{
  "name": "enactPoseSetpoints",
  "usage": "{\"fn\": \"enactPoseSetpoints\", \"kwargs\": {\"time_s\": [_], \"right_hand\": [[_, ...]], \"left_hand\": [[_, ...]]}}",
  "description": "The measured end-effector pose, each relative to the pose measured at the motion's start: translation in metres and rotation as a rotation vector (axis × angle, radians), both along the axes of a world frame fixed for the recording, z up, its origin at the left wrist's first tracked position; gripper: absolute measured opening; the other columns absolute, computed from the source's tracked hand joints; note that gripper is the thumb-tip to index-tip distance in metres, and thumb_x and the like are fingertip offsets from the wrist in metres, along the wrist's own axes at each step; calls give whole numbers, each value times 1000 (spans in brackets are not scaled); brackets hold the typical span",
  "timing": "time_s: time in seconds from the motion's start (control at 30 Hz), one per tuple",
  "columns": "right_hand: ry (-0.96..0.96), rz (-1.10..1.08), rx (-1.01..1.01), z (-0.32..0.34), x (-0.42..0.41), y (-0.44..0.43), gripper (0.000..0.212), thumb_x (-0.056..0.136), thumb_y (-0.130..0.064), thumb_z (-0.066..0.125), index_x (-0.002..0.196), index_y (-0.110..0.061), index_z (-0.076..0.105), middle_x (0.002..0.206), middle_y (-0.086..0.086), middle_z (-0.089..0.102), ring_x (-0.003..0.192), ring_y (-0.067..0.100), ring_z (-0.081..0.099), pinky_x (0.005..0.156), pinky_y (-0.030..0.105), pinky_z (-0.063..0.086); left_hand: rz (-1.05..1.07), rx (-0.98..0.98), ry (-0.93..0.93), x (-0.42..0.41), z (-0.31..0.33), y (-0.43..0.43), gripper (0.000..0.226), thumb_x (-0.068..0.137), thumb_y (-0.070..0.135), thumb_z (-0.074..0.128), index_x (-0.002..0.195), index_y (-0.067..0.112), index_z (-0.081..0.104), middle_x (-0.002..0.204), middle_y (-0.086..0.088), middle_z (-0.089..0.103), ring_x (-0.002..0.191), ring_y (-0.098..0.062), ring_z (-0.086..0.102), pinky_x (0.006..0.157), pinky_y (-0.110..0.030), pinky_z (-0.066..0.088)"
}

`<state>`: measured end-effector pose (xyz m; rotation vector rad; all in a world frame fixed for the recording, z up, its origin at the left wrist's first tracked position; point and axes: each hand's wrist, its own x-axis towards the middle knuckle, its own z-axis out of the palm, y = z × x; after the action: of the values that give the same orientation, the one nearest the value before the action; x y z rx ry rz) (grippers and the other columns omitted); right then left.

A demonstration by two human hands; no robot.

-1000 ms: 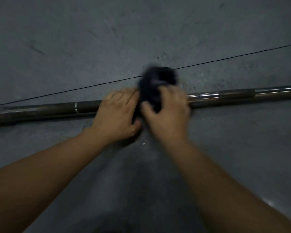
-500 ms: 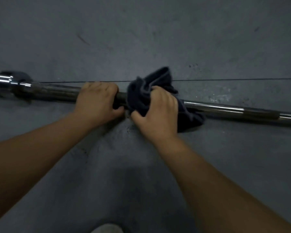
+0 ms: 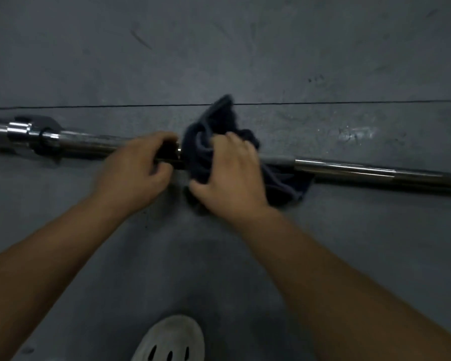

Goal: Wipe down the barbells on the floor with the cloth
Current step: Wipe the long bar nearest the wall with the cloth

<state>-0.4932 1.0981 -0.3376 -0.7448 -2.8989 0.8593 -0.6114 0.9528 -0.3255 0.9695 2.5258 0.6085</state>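
Observation:
A long steel barbell lies across the grey floor from left to right, its collar and sleeve at the far left. My left hand grips the shaft just left of centre, fingers curled over it. A dark blue cloth is bunched around the shaft beside it. My right hand grips the cloth against the bar, and a loose corner of the cloth trails on the floor to the right. The shaft under both hands is hidden.
The grey rubber floor is scuffed, with a thin dark seam running just beyond the bar. The toe of a grey perforated shoe shows at the bottom centre, close to me.
The view has shifted so the left collar now shows. Both hands, and the cloth with them, have slid left along the bar toward that collar.

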Motion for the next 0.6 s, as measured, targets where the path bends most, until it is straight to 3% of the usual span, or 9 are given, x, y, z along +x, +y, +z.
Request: {"fn": "enactPoseSetpoints", "kwargs": {"time_s": [0.07,0.13,0.2,0.3,0.4,0.5,0.6], "right_hand": [[4,61,-55,1,1,-8,85,67,-46,78,139,-15,43,119,7,61,113,29,55,100,46,41],[-59,210,8,1,24,18,104,68,-44,77,155,-23,25,123,8,57,110,31,54,95,46,44],[-90,300,99,0,57,55,91,68,-48,69,151,-28,39,119,9,56,103,34,55,89,46,48],[-135,258,112,10,103,91,66,67,-49,64,127,-20,63,120,9,54,103,35,58,89,45,50],[-126,244,17,9,74,48,69,68,-41,73,127,-11,57,142,12,50,123,33,53,102,45,46],[-101,288,-11,0,22,-26,81,70,-44,71,141,-13,47,138,11,55,126,32,52,103,46,43],[-86,389,16,-3,27,-36,87,69,-44,74,145,-17,41,136,8,56,125,31,52,100,48,43]], "left_hand": [[92,85,-15,-7,-1,-9,43,80,26,46,123,26,54,110,6,70,97,-22,66,88,-42,53],[77,13,139,-12,-13,-20,39,88,31,46,124,19,56,112,-1,68,100,-29,62,91,-44,49],[29,-130,289,-6,-29,-32,44,96,41,41,127,13,57,121,-12,64,107,-36,57,97,-46,39],[-21,-226,351,18,-40,-45,52,100,46,35,133,10,53,137,-13,52,126,-35,46,110,-48,25],[-14,-283,295,34,-32,-55,60,99,48,33,141,6,45,145,-16,45,137,-34,37,117,-50,19],[-65,-287,258,47,-23,-71,64,95,42,36,147,6,38,150,-16,40,142,-33,31,119,-48,20],[-90,-309,233,58,-16,-91,70,87,36,41,151,8,32,155,-13,34,146,-30,26,118,-46,23]]}}
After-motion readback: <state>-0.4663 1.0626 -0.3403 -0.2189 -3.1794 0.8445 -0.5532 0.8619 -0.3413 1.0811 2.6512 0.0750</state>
